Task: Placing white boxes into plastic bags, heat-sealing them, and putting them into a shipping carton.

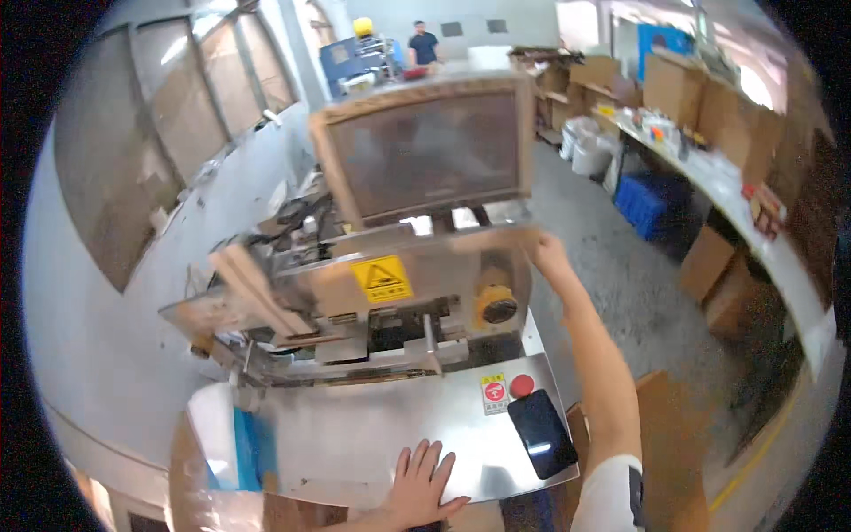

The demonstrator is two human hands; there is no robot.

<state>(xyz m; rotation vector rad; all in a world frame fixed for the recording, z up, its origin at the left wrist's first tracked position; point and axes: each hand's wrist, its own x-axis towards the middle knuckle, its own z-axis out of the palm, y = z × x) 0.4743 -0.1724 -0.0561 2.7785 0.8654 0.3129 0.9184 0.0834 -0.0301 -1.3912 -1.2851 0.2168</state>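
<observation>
My left hand (421,483) lies flat with fingers spread on the front of a shiny metal worktop (355,434). My right arm stretches forward along the machine's right side. At its end, my right hand (548,253) is at the upper right corner of the machine's metal front panel (452,266); its fingers are blurred and partly hidden. The panel carries a yellow warning sticker (382,278) and a yellow-ringed dark knob (498,307). Above it stands a dark screen (430,149) in a tan frame. A black phone (542,434) rests on the worktop beside a red push button (522,386).
A blue and white object (232,434) sits at the worktop's left end. Right of the machine, a long bench (709,177) holds small items, with a blue crate (651,204) beneath and cardboard boxes (736,284) nearby. Another person (423,44) stands far back.
</observation>
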